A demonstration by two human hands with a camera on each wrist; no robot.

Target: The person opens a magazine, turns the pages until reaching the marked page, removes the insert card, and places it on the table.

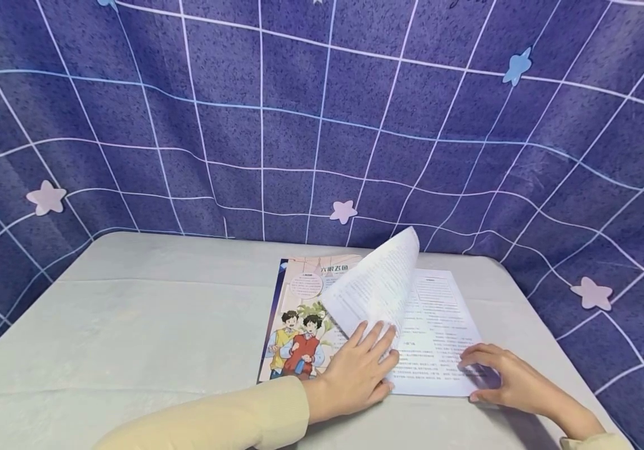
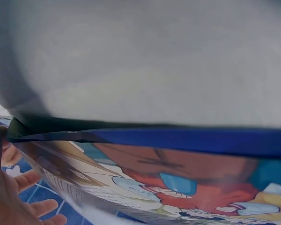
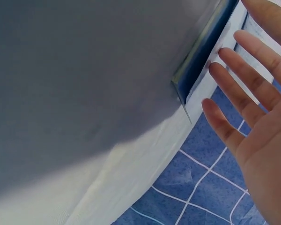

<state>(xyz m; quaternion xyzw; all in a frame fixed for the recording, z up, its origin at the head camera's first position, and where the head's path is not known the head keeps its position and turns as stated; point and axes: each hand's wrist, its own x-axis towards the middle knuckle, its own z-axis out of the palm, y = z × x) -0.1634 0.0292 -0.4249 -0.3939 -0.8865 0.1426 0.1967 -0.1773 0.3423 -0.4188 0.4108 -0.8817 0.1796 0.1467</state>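
An open magazine [image 1: 440, 350] lies on the light cloth. Its left page [image 1: 288, 312] carries a colour drawing of two figures, and the right one is printed text. Between them a white leaf [image 1: 380, 281] stands curled up, leaning left. My left hand [image 1: 355, 369] rests over the lower part of this leaf, fingers spread. At the lower right corner of the magazine is my right hand [image 1: 510, 378], its fingertips at the page edge. The right wrist view shows that hand's fingers [image 3: 250, 84] extended beside the magazine's edge, gripping nothing. In the left wrist view, the drawing [image 2: 196, 183] appears close up.
A pale grey cloth [image 1: 147, 312] covers the flat surface under the magazine. Behind and at both sides hangs a blue curtain [image 1: 277, 137] with white grid lines and star shapes. The cloth surface ends at the curtain.
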